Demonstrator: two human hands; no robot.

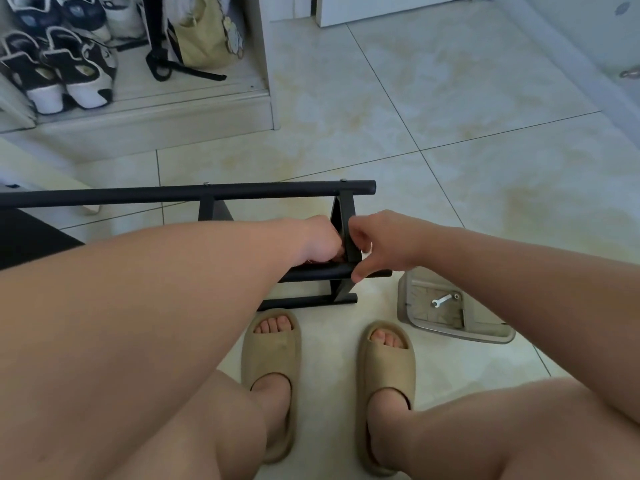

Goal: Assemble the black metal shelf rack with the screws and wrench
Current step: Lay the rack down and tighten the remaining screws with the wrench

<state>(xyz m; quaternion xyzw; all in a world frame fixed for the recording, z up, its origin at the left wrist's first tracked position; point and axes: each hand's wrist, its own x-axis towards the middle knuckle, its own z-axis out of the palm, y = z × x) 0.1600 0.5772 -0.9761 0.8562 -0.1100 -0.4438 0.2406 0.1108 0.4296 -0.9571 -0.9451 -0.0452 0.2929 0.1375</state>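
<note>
The black metal shelf rack [187, 192] lies on its side on the tiled floor in front of my feet, its long tubes running left to right. My left hand [320, 242] is curled against the rack's black end bracket [341, 216] from the left; what its fingers hold is hidden. My right hand [372, 242] curls at the same bracket from the right, thumb pressing the lower tube [311, 271]. A small silver wrench [442, 301] and a small screw or nut [456, 296] lie in a clear plastic tray [450, 332] at my right.
A low white shoe cabinet [145, 112] with several sneakers and a yellow bag [204, 32] stands at the back left. My feet in beige slides [272, 368] are just under the rack. A white door frame [381, 10] is at the back.
</note>
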